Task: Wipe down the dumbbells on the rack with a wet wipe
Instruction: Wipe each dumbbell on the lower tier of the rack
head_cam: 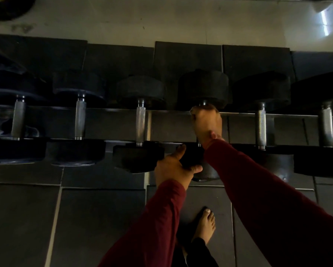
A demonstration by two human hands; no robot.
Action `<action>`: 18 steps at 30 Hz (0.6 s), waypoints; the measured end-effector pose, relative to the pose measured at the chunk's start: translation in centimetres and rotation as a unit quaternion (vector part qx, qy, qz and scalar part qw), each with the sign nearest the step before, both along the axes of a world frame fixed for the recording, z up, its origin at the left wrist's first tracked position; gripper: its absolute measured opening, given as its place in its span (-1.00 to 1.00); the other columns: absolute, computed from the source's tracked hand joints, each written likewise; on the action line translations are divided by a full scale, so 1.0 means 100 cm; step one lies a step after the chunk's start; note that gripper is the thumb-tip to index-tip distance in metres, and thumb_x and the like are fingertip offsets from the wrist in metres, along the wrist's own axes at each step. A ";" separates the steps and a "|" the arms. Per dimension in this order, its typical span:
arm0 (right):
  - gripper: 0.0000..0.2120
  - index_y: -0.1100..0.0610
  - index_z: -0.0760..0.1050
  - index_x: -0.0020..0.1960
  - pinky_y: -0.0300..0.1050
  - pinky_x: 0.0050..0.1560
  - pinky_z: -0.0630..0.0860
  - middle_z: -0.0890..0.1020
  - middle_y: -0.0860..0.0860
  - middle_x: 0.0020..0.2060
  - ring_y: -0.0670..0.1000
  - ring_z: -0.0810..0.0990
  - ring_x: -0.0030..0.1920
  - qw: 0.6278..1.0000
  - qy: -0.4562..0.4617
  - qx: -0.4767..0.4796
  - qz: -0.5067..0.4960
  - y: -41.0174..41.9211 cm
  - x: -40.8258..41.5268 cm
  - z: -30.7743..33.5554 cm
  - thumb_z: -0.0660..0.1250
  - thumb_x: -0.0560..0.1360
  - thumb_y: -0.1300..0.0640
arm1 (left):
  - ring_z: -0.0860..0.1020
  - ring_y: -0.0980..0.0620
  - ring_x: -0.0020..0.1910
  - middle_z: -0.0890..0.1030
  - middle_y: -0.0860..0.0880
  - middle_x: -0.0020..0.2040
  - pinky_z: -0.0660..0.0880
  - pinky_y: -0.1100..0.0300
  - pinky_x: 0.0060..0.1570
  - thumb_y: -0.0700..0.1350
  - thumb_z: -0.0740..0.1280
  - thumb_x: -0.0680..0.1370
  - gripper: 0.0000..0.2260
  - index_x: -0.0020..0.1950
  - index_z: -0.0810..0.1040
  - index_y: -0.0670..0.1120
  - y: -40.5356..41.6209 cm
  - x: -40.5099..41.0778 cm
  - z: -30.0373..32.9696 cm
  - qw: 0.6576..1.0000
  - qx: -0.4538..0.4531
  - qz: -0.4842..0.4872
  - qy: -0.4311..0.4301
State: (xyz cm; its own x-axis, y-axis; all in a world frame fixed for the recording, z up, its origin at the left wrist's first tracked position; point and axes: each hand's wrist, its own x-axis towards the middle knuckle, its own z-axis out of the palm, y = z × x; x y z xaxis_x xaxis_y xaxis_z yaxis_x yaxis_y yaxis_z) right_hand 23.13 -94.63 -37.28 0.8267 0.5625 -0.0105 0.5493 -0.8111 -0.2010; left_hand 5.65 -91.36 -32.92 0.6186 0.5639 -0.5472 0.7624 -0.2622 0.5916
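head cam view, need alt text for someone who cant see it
A person's right hand wraps the handle of a black dumbbell on a rack, while the left hand grips its near head. Five more dumbbells sit alongside.

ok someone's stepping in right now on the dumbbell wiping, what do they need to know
Right hand: wrapped round the handle of the fourth dumbbell from the left, near its far head; the wipe itself is not visible.
Left hand: grips that dumbbell's near head, steadying it.
Rack: six dumbbells in view, all seated on it.
Done: cannot tell which are already wiped.
Left: finish this handle, then the rest of the row.
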 end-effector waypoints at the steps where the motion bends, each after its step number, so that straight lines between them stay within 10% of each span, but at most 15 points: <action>1: -0.81 0.10 0.60 0.12 0.06 -0.01 0.61 0.61 0.15 0.02 0.19 0.60 0.06 1.000 0.000 0.007 -0.008 0.001 -0.001 0.000 0.30 0.54 0.20 | 0.57 0.08 0.23 0.61 0.07 0.26 0.47 0.21 0.27 0.19 0.59 0.30 -0.29 0.42 0.46 0.18 0.000 0.000 0.000 1.000 -0.005 0.001 -0.001; 7: -0.88 0.04 0.72 -0.14 -0.26 -0.16 0.55 0.72 -0.02 -0.26 -0.03 0.68 -0.23 0.909 0.055 0.308 -0.276 -0.008 0.004 0.005 0.49 0.41 0.00 | 0.57 0.09 0.21 0.63 0.08 0.23 0.43 0.26 0.23 0.19 0.59 0.30 -0.29 0.42 0.45 0.21 0.001 0.000 0.000 1.000 -0.007 0.006 0.003; 13: -0.91 0.18 0.61 -0.21 -0.19 -0.26 0.59 0.66 0.07 -0.30 -0.03 0.64 -0.31 0.578 0.400 0.516 -0.490 -0.019 0.020 0.012 0.51 0.39 0.29 | 0.54 0.05 0.27 0.59 0.04 0.29 0.47 0.11 0.31 0.21 0.58 0.30 -0.27 0.43 0.43 0.23 0.001 0.000 0.000 1.000 -0.010 0.005 0.005; 15: -0.87 0.17 0.56 -0.17 -0.19 -0.27 0.61 0.64 0.07 -0.25 -0.03 0.64 -0.26 0.567 0.463 0.493 -0.470 -0.025 0.028 0.017 0.45 0.45 0.35 | 0.54 0.06 0.28 0.58 0.05 0.31 0.46 0.13 0.32 0.19 0.59 0.29 -0.27 0.42 0.44 0.22 0.000 -0.001 -0.002 1.000 -0.015 0.013 0.000; 18: -0.87 0.12 0.55 -0.15 -0.14 -0.12 0.64 0.64 0.04 -0.22 -0.01 0.65 -0.17 0.654 0.474 0.421 -0.412 -0.030 0.037 0.020 0.43 0.48 0.32 | 0.54 0.09 0.28 0.58 0.07 0.32 0.45 0.17 0.32 0.18 0.60 0.28 -0.28 0.41 0.46 0.21 0.000 -0.001 -0.003 1.000 -0.015 0.023 -0.008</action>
State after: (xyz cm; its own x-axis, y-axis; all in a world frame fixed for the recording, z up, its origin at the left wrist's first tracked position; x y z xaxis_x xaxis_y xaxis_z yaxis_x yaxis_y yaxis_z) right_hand 26.84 -97.61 -35.27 0.6992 0.0658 -0.7119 -0.7005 -0.1364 -0.7005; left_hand 5.54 -91.37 -33.19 0.6016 0.5752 -0.5543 0.7634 -0.2097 0.6109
